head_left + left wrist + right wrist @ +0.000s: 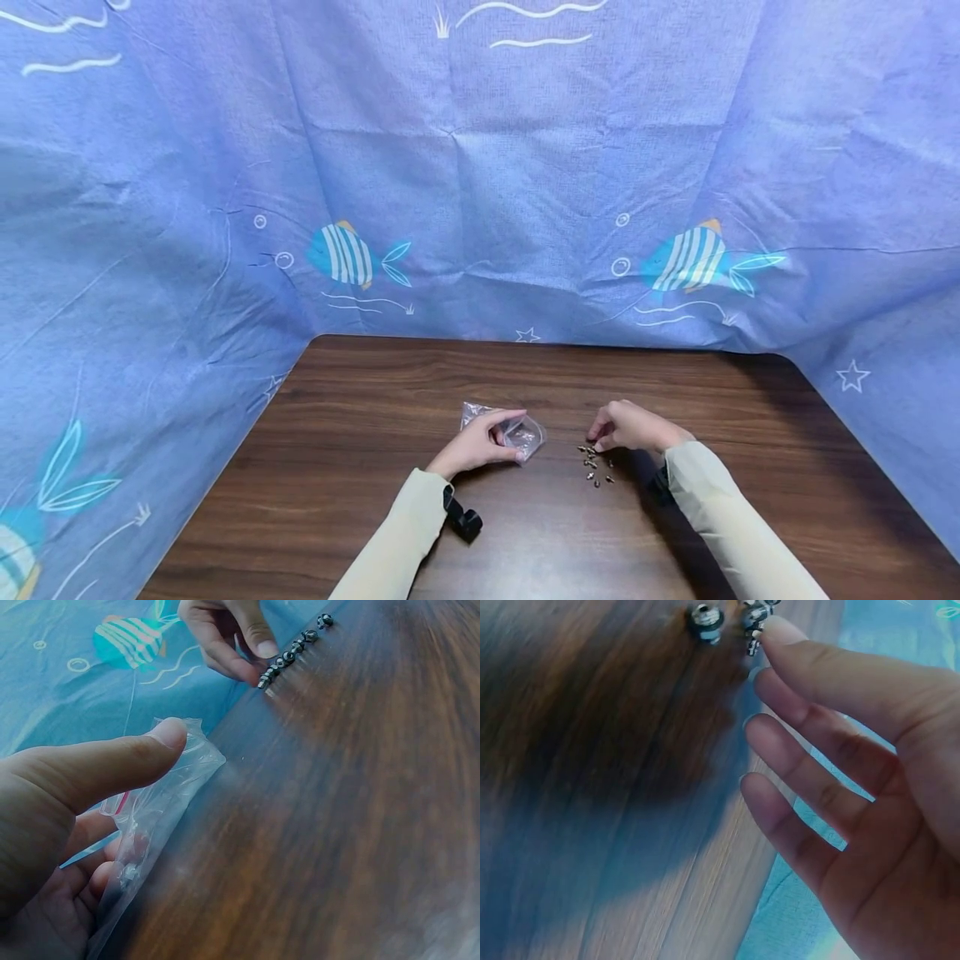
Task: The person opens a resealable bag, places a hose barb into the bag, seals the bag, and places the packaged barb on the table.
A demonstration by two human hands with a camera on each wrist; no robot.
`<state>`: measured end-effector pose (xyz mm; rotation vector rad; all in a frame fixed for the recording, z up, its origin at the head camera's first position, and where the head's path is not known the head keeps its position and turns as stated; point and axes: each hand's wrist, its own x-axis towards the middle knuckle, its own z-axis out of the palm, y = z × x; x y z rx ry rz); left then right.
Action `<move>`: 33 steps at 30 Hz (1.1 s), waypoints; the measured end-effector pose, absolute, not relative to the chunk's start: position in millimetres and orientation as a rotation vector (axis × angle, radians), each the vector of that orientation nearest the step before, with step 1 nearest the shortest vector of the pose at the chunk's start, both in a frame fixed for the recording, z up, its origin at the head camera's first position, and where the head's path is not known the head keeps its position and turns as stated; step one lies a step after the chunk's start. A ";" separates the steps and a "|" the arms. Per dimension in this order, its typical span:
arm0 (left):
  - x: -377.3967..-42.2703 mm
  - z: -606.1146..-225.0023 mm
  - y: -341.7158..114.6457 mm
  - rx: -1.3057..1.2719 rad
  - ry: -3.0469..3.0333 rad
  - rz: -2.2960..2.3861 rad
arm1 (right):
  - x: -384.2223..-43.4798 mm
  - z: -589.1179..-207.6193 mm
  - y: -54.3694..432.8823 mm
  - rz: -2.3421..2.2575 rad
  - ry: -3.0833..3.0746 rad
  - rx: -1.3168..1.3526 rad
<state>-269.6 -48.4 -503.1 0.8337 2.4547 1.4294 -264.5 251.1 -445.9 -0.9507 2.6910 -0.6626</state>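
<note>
My left hand (474, 442) holds a clear plastic zip bag (527, 437) over the middle of the table. In the left wrist view the thumb lies along the near face of the bag (169, 787), which has a red line near its mouth, and the other fingers curl behind it. To the right, my right hand (636, 426) reaches down to several small shiny metal pieces (590, 477), screw-like with dark rings. The right wrist view shows its thumb tip at one metal piece (756, 619), with a gap between thumb and forefinger. Another metal piece (706, 624) stands beside it.
The dark wood-grain table (390, 375) is bordered at the back and sides by a blue fish-patterned cloth (517, 192). A black wrist strap with a camera (467, 523) sits on the left wrist, and another black strap (662, 485) on the right.
</note>
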 end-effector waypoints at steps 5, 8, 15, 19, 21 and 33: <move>-270.0 -502.5 -48.3 0.844 2.449 1.434 | -263.9 -446.7 251.0 -0.641 2.709 -1.046; -270.1 -502.3 -48.7 0.850 2.445 1.435 | -264.4 -448.8 250.7 -0.647 2.710 -1.054; -269.0 -503.3 -49.4 0.837 2.453 1.424 | -264.3 -452.3 249.6 -0.635 2.716 -1.077; -268.4 -503.1 -49.3 0.838 2.444 1.431 | -263.5 -452.5 249.2 -0.623 2.729 -1.118; -268.6 -502.7 -49.2 0.836 2.440 1.431 | -263.2 -452.2 248.9 -0.613 2.738 -1.135; -271.2 -503.3 -48.8 0.864 2.446 1.417 | -262.1 -450.4 245.7 -0.510 2.780 -1.224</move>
